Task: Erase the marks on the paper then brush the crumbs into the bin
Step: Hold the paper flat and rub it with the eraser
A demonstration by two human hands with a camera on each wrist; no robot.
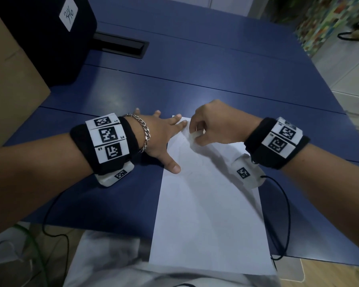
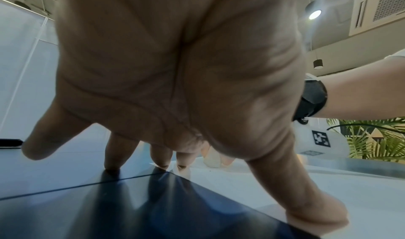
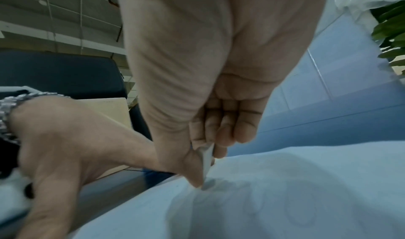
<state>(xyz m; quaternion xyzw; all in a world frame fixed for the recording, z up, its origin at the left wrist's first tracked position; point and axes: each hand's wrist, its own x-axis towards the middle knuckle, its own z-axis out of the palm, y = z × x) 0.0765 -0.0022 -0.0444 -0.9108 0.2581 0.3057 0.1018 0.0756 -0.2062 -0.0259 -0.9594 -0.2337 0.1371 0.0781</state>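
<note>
While the left hand (image 1: 158, 137) lay splayed flat, pinning the thin, crease-prone paper (image 1: 211, 214) at 11 o'clock, the right hand (image 1: 216, 123) pinched a small, stiff-looking eraser (image 1: 195, 136).

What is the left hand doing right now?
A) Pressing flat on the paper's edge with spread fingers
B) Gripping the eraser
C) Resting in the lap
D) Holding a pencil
A: the left hand lies spread, fingertips and thumb on the paper, while the right hand pinches the eraser.
</note>
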